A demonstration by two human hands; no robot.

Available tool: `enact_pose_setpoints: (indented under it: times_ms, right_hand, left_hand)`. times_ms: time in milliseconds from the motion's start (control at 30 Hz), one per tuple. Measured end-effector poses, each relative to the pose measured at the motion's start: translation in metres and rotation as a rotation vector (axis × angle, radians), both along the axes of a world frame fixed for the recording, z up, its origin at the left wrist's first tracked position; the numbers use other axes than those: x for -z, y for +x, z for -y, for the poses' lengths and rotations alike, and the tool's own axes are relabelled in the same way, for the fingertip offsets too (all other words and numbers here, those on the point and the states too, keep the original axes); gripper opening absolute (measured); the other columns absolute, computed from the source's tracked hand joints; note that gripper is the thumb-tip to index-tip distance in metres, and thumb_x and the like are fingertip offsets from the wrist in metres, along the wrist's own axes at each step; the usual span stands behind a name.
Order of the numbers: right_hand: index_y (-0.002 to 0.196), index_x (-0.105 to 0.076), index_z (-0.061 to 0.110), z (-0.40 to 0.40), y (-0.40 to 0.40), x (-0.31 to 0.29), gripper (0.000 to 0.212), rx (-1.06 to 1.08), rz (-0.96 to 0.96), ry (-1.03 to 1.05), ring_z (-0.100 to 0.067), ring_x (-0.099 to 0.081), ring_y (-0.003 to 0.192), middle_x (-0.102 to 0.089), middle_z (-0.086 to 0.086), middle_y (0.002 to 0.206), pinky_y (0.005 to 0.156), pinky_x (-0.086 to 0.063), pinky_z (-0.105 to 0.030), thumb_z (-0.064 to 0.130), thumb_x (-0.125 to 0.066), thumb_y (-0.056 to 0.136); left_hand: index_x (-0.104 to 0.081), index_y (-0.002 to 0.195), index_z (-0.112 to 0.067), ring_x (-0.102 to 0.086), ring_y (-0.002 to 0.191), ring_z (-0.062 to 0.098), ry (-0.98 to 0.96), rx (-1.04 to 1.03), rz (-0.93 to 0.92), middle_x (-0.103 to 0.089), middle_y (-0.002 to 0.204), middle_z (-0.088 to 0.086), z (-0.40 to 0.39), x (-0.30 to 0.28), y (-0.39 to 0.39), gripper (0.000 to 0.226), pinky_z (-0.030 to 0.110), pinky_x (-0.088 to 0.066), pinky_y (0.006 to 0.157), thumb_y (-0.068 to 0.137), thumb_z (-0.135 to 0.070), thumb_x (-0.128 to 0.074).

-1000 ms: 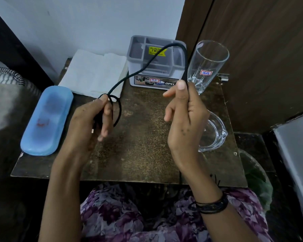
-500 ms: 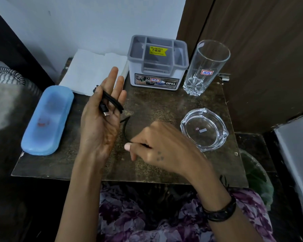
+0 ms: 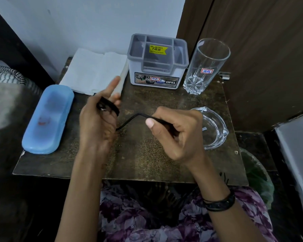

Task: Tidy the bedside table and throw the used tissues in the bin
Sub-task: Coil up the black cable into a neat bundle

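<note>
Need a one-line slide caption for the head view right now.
Left hand holds black cable loops while right hand feeds the loose end, above a bedside table with organiser, glass and tissues.

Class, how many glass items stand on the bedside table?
2: a tall tumbler at the back right, and an ashtray nearer, partly hidden behind the right hand.

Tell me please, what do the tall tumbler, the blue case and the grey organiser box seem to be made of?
The tall tumbler: clear glass, it seems; see-through wall, cut star pattern at its base. The blue case: probably plastic, translucent and matte, with softly rounded edges. The grey organiser box: likely moulded plastic, smooth and opaque, with thin divider walls and a printed label on the front.
</note>
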State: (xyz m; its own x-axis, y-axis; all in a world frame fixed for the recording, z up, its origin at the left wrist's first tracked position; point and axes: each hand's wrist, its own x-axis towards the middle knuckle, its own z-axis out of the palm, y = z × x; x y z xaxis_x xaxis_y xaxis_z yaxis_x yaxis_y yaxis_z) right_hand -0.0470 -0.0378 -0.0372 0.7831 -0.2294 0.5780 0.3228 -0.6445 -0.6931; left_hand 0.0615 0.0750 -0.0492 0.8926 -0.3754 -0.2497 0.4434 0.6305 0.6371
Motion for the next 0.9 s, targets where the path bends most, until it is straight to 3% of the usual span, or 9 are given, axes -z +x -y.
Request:
enact_pose_setpoints:
  times_ms: [133, 267, 367, 500, 567, 633, 733, 800, 900]
  right_hand:
    - [0.05, -0.05, 0.004, 0.001, -0.001, 0.0, 0.037, 0.038, 0.09, 0.045, -0.007, -0.032, 0.038, -0.038, -0.001, 0.04, 0.044, -0.02, -0.013, 0.017, -0.051, 0.084]
    - [0.048, -0.051, 0.003, 0.0, 0.001, 0.003, 0.038, 0.059, 0.126, -0.047, -0.009, -0.033, 0.036, -0.039, 0.0, 0.039, 0.041, -0.021, -0.015, 0.016, -0.052, 0.084]
    - [0.047, -0.053, 0.002, -0.004, 0.001, 0.004, 0.039, 0.074, 0.167, -0.078, -0.012, -0.034, 0.034, -0.039, -0.003, 0.037, 0.039, -0.022, -0.019, 0.016, -0.052, 0.084]
    - [0.05, -0.055, 0.002, -0.004, 0.001, 0.003, 0.039, 0.101, 0.256, -0.08, -0.012, -0.034, 0.035, -0.04, -0.003, 0.038, 0.039, -0.024, -0.021, 0.015, -0.05, 0.086]
    - [0.055, -0.057, 0.003, -0.005, 0.0, 0.004, 0.044, 0.113, 0.281, -0.07, -0.013, -0.036, 0.035, -0.043, -0.002, 0.041, 0.037, -0.026, -0.025, 0.021, -0.046, 0.093]
    - [0.065, -0.058, 0.008, -0.005, 0.0, 0.003, 0.043, 0.13, 0.283, -0.013, -0.01, -0.038, 0.038, -0.045, 0.004, 0.049, 0.037, -0.028, -0.027, 0.027, -0.04, 0.097]
    - [0.077, -0.053, 0.016, -0.005, 0.003, 0.0, 0.033, 0.178, 0.26, 0.067, -0.005, -0.041, 0.044, -0.042, 0.012, 0.059, 0.04, -0.033, -0.026, 0.033, -0.035, 0.099]
    - [0.08, -0.053, 0.015, -0.004, 0.006, 0.0, 0.03, 0.234, 0.23, 0.053, -0.008, -0.044, 0.045, -0.041, 0.018, 0.061, 0.041, -0.036, -0.029, 0.032, -0.037, 0.099]
    - [0.081, -0.059, 0.005, 0.0, 0.01, 0.002, 0.03, 0.362, 0.13, 0.005, -0.018, -0.048, 0.044, -0.049, 0.004, 0.054, 0.04, -0.039, -0.038, 0.026, -0.045, 0.096]
  left_hand:
    - [-0.032, 0.125, 0.016, -0.068, 0.061, 0.013, -0.501, -0.116, -0.202, -0.069, 0.104, 0.025, -0.022, 0.013, 0.014, 0.051, 0.019, -0.055, 0.057, 0.077, 0.006, -0.041]
    - [-0.051, 0.104, 0.022, -0.071, 0.078, 0.026, -0.511, -0.195, -0.233, -0.067, 0.101, 0.029, -0.024, 0.013, 0.018, 0.034, 0.029, -0.059, 0.068, 0.075, 0.006, -0.042]
    - [-0.042, 0.122, 0.015, -0.072, 0.086, 0.021, -0.173, -0.245, -0.141, -0.059, 0.12, 0.024, -0.013, 0.015, 0.017, 0.034, 0.025, -0.057, 0.073, 0.094, 0.0, -0.032]
    - [-0.046, 0.125, 0.007, -0.071, 0.084, 0.004, 0.445, -0.143, 0.256, -0.049, 0.138, 0.003, -0.002, 0.01, 0.003, 0.031, 0.016, -0.053, 0.076, 0.098, -0.005, -0.035]
    - [-0.046, 0.13, 0.004, -0.065, 0.077, -0.012, 0.669, -0.005, 0.499, -0.064, 0.114, -0.004, -0.003, 0.007, -0.003, 0.035, 0.007, -0.047, 0.07, 0.099, -0.005, -0.031]
    - [-0.06, 0.12, -0.013, -0.063, 0.064, -0.009, 0.742, 0.116, 0.63, -0.071, 0.091, -0.011, -0.005, 0.004, -0.009, 0.036, 0.006, -0.046, 0.062, 0.097, -0.005, -0.034]
    - [-0.068, 0.093, -0.019, -0.05, 0.039, 0.014, 0.701, 0.28, 0.612, -0.074, 0.076, 0.002, -0.007, -0.005, -0.015, 0.03, 0.018, -0.044, 0.046, 0.095, -0.009, -0.039]
    - [-0.071, 0.083, -0.019, -0.042, 0.031, 0.017, 0.637, 0.431, 0.603, -0.069, 0.06, 0.011, -0.007, -0.007, -0.015, 0.039, 0.018, -0.037, 0.037, 0.098, -0.023, -0.035]
    - [-0.073, 0.079, -0.013, -0.032, 0.025, 0.013, 0.496, 0.673, 0.591, -0.055, 0.039, 0.007, -0.011, -0.006, -0.015, 0.053, 0.015, -0.027, 0.032, 0.093, -0.044, -0.033]
